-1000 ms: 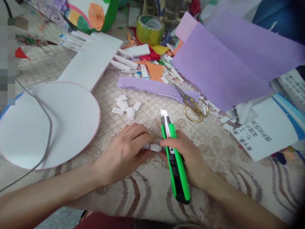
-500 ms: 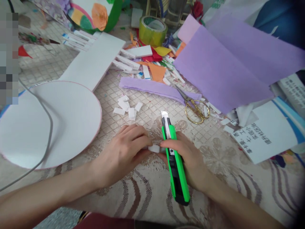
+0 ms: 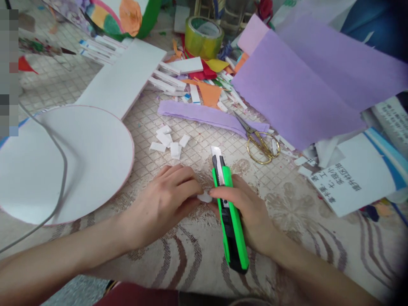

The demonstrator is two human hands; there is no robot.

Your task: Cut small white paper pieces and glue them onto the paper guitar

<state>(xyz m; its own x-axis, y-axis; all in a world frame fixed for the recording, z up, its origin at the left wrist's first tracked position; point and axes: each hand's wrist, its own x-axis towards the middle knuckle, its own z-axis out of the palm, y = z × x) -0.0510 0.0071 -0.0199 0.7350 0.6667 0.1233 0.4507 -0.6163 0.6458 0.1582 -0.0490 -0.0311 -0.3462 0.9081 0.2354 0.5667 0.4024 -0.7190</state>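
A bench (image 3: 197, 250) covered with a beige lace-patterned cloth fills the view, and craft scraps crowd its far half. The largest thing on it is a spread of purple paper sheets (image 3: 296, 89) at the far right, overlapping one another. At the left lies a white disc (image 3: 63, 165) with a thin pink edge, and a grey cable (image 3: 65, 170) loops across it. A long white board (image 3: 124, 80) runs from the disc's far edge toward the back. At the right edge, a printed sheet (image 3: 353, 178) with dark characters lies partly under the purple paper. A purple strip (image 3: 197, 114) lies across the middle, just in front of a heap of orange, red and yellow offcuts. A roll of yellowish tape (image 3: 203, 37) stands behind that heap. Gold-handled scissors (image 3: 259, 142) rest at the strip's right end, with their blades over it.

The right hand (image 3: 251, 212) is closed around a green utility knife (image 3: 231, 221). Its blade is out and points away from the person. The left hand (image 3: 162, 204) is curled palm down beside it. Its fingertips pinch a small white piece (image 3: 205, 197), which the right hand's fingertip also touches. This piece sits low over the cloth in the near middle, between the two hands. A cluster of white bits (image 3: 168, 142) lies just beyond the left hand.
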